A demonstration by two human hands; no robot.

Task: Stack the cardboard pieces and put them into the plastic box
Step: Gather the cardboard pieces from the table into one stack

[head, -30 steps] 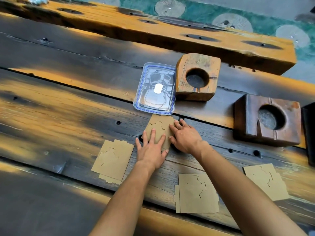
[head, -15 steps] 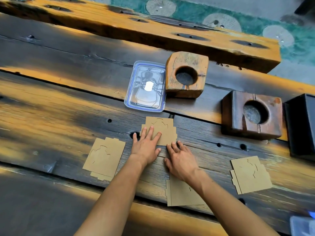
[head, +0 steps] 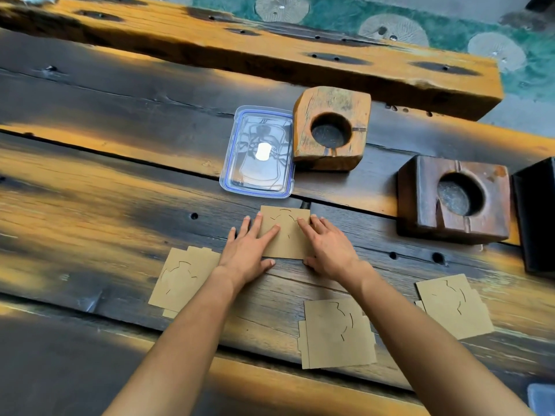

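Back on the card [head: 286, 235] from the near piece [head: 336, 333]: right hand [head: 329, 250], flat beside left hand [head: 249, 250]. Both pressing it open-palmed, gripping nothing. Lidded box [head: 258, 153] just beyond, long axis running away; loose pieces lying nearer.

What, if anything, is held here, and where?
Nothing is gripped: left hand and right hand press flat on the middle cardboard piece's left and right sides.
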